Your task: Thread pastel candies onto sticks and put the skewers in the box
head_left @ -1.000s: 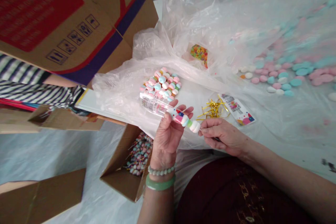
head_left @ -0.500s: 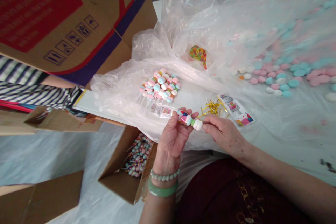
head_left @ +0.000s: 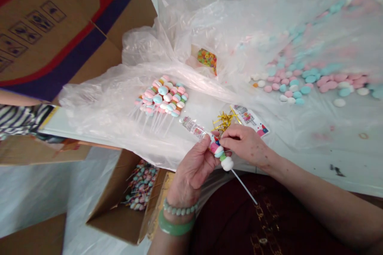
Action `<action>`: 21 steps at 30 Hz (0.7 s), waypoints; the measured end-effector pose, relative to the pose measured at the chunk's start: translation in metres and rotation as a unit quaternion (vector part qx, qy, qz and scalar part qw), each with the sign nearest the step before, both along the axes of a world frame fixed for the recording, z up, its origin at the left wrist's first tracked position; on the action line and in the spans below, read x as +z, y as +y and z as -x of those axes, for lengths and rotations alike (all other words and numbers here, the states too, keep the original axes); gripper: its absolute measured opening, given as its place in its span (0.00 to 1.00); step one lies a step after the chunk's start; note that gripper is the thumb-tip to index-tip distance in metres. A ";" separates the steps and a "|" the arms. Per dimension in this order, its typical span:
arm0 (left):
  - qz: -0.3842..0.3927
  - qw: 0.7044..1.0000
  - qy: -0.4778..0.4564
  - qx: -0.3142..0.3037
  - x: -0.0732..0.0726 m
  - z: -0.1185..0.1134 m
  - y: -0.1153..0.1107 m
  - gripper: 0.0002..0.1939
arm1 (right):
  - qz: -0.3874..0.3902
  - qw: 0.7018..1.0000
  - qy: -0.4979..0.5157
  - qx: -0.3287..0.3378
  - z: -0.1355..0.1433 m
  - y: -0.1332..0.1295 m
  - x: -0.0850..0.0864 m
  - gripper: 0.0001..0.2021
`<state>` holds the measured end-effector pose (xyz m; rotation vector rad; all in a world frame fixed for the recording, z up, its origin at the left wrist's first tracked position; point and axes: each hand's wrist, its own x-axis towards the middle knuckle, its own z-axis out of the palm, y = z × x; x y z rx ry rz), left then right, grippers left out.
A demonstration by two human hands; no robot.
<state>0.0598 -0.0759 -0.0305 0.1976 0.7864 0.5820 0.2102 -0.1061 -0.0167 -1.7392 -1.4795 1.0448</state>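
My left hand (head_left: 193, 169) grips a candy skewer (head_left: 223, 158) of pink, green and white pieces, its top inside a clear printed wrapper (head_left: 193, 127). The white stick (head_left: 243, 186) points down towards my lap. My right hand (head_left: 243, 143) pinches the wrapper's open end at the candies. A pile of finished-looking candy skewers (head_left: 163, 97) lies on the plastic sheet just beyond my hands. Gold twist ties (head_left: 224, 120) and printed wrappers (head_left: 250, 118) lie by my right hand.
Loose pink, blue and white candies (head_left: 302, 83) spread under plastic at right. An open cardboard box (head_left: 119, 211) of skewers stands below the table edge at left. A large cardboard box (head_left: 60, 28) fills the top left, above another person's striped sleeve (head_left: 20, 117).
The view has shifted left and down. My hands have drawn nearer to me; the skewer now tilts with its stick showing below, and my right hand has moved up onto the wrapper end.
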 end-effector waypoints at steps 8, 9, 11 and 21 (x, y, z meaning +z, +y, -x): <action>-0.018 0.999 0.024 -0.031 0.000 0.001 -0.015 0.10 | 0.121 0.990 0.063 0.020 -0.004 -0.009 0.004 0.08; -0.017 0.999 0.025 -0.035 0.001 0.002 -0.017 0.10 | 0.136 0.987 0.083 0.025 -0.005 -0.010 0.005 0.07; -0.015 0.999 0.019 -0.042 0.003 0.004 -0.023 0.10 | 0.156 0.980 0.119 0.031 -0.006 -0.015 0.007 0.06; -0.006 0.999 0.051 -0.003 0.005 0.006 -0.032 0.07 | 0.096 0.986 0.126 0.045 -0.017 -0.069 0.015 0.05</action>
